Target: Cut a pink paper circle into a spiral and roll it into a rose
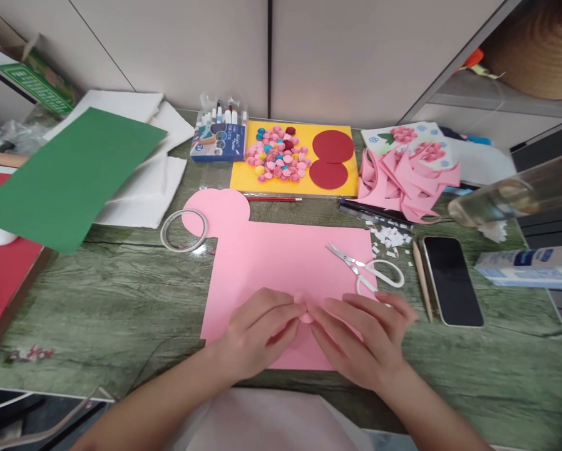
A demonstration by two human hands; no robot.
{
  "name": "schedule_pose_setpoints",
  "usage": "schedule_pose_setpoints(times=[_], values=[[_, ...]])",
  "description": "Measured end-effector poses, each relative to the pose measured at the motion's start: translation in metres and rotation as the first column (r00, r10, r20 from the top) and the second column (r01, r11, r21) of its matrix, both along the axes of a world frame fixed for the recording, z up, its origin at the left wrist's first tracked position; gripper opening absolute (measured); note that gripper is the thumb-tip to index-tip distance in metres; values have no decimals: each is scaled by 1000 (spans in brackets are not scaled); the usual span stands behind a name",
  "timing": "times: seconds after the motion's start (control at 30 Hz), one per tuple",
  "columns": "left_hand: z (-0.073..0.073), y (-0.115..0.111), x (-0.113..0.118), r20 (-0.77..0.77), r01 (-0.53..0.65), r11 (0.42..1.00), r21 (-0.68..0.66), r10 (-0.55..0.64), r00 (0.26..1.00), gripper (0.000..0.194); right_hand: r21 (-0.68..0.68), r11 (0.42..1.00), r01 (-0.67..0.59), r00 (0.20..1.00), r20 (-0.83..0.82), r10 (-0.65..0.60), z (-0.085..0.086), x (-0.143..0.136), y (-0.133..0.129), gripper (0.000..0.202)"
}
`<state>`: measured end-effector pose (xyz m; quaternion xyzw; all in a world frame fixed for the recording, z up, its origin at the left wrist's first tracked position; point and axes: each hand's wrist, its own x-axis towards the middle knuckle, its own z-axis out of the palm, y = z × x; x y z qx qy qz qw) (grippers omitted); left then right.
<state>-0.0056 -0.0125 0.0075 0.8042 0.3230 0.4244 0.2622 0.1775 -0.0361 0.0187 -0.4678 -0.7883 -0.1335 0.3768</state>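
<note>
Over a large pink paper sheet (271, 263), my left hand (265, 326) and my right hand (365, 332) meet, their fingertips pinching a small pink paper piece (304, 308) between them. White-handled scissors (356, 262) lie on the sheet's right part, just beyond my right hand. A pink scalloped paper shape (222, 210) touches the sheet's upper left, and a roll of tape (163, 233) overlaps its edge. Behind the sheet, a yellow sheet (238, 172) bears many small rolled paper pieces (281, 156) and two dark red paper ovals (332, 146).
Pink scraps (403, 181), white paper bits (391, 237), a wooden stick (422, 282), a phone (452, 282), a clear bottle (510, 188) and a white tube (529, 265) are at right. A marker box (219, 141) stands behind. Green paper (74, 175) lies left.
</note>
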Motion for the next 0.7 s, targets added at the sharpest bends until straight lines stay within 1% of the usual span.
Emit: schedule_pose_setpoints(times=[0.13,0.27,0.43,0.57,0.7], values=[[1,-1,1,20,11,1000,-24,-10,1000,39,13,1000,-24,1000,5,24,-3,2,-2,10],[3,-3,2,53,-10,988,-151,18,998,31,15,1000,-17,1000,-25,17,-2,3,-3,9],[5,-4,5,90,-29,957,-289,57,994,27,-33,999,-4,998,-58,2,0,1,0,16],[4,-4,7,133,-38,942,-334,87,987,28,-32,999,-16,984,-177,10,-1,-1,4,19],[3,-3,7,143,-46,945,-324,98,985,26,-97,991,-89,956,-289,58,-4,-2,6,18]])
